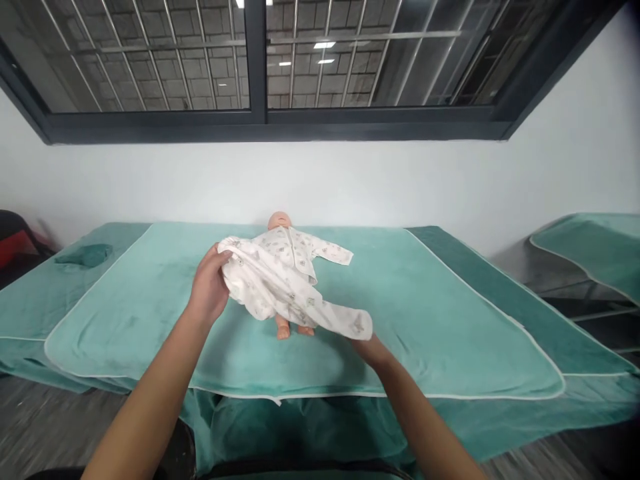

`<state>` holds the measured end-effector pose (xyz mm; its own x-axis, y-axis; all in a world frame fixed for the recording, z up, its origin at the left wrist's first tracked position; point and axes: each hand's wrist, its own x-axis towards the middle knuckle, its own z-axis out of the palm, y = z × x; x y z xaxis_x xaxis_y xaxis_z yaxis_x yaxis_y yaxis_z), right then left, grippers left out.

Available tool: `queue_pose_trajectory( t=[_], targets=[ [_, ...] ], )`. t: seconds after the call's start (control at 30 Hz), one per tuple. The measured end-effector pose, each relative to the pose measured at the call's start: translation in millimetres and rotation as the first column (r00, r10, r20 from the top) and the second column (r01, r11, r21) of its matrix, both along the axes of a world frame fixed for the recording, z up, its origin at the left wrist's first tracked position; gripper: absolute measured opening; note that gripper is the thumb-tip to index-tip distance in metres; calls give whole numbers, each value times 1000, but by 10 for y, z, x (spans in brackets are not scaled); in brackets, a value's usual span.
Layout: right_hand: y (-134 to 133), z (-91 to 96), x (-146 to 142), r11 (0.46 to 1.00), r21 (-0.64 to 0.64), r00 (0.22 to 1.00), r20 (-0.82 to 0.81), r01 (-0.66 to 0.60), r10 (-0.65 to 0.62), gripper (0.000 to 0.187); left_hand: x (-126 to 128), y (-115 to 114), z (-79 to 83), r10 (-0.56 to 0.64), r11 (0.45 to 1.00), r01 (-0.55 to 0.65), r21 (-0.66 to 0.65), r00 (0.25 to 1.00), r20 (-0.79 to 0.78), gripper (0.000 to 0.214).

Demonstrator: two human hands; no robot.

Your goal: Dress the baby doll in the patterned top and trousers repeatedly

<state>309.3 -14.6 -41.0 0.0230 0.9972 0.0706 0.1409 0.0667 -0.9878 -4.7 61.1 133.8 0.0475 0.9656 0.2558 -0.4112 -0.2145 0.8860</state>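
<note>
Fingers (215,257) of the left hand (210,287) clamped on the bunched upper edge of a loose white garment (285,283) with a small grey print, thumb on the near side. From that grip, draped rightward and slightly toward the viewer, down to a narrow, round-ended tube in front of the right hand (369,348). Right-hand fingers hidden behind that end; no telling whether apart or together.

Between the hands, partly covered by the hanging cloth: a doll (280,219) on its back, head pointing away. On the doll, a white printed jacket (297,243), one sleeve stretched to the right, farther back than the right hand. Below the cloth, between the two hands, small bare feet (283,331) toward the viewer.

Beneath the hands and the doll, a pale green mat (430,327) with white piping, over a darker green cover (505,313). Well beyond the fingers, a white wall (320,177) and, higher, a dark-framed window (258,80) with metal bars behind.
</note>
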Motion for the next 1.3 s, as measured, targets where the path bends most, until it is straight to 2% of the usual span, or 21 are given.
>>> queue_pose_trajectory(
  t=[0.03,0.1,0.17,0.2,0.27,0.37,0.43,0.5,0.6,0.7,0.77,0.8,0.9,0.97,1.07,1.1,1.13,1.2,1.27,1.3],
  targets=[
    [-22,25,60,999,-32,1000,2,-2,2,49,-17,-3,48,-47,999,47,-14,999,13,23],
    [-33,152,100,995,-54,996,25,85,-84,43,-27,-15,131,-109,994,108,-33,994,-32,26],
    [-25,387,26,982,28,980,62,189,-190,38,-16,-27,206,-163,986,156,-54,974,-157,28],
    [-21,543,-46,976,103,977,79,191,-200,35,-7,-33,241,-209,978,199,-64,949,-235,28],
    [-10,911,-234,959,273,989,107,73,-105,33,13,-42,303,-323,944,322,-67,871,-371,31],
    [57,1486,-516,862,489,985,164,-132,57,48,46,-67,372,-449,874,483,-61,751,-484,36],
    [161,1772,-650,828,510,969,192,-233,154,49,74,-94,401,-447,869,493,-50,738,-506,38],
    [300,1920,-738,845,408,937,194,-346,290,37,103,-122,410,-400,897,440,-36,774,-491,40],
    [497,1916,-825,850,199,872,64,-488,486,33,137,-151,371,-331,937,346,-38,851,-407,41],
    [603,1787,-906,813,176,819,-59,-555,571,33,153,-157,280,-324,944,323,-63,878,-351,44],
    [624,1700,-955,806,192,804,-107,-560,585,26,158,-153,215,-325,944,320,-74,878,-351,44],
    [628,1664,-977,818,190,811,-136,-542,569,23,159,-151,187,-317,948,309,-80,882,-348,44],
    [640,1598,-1028,891,186,851,-267,-415,452,24,161,-151,123,-315,949,296,-107,890,-329,39],
    [658,1582,-1051,924,197,853,-360,-326,378,27,161,-155,85,-424,906,383,-183,817,-390,37],
    [676,1563,-1048,942,215,862,-390,-257,324,32,158,-150,1,-604,796,499,-343,623,-497,34],
    [674,1551,-1032,944,216,871,-374,-250,317,33,159,-142,-36,-616,788,496,-365,618,-488,33],
    [667,1537,-1007,940,209,878,-347,-269,329,33,162,-132,-77,-598,801,479,-359,662,-453,33],
    [636,1505,-940,894,141,861,-242,-425,447,34,178,-105,-163,-504,855,413,-312,802,-320,36],
    [591,1475,-876,789,3,784,-105,-614,611,36,210,-81,-245,-419,888,356,-291,887,-195,38],
    [569,1460,-854,748,-55,750,-56,-661,659,35,229,-72,-282,-402,890,346,-298,903,-152,38]
  ],
)
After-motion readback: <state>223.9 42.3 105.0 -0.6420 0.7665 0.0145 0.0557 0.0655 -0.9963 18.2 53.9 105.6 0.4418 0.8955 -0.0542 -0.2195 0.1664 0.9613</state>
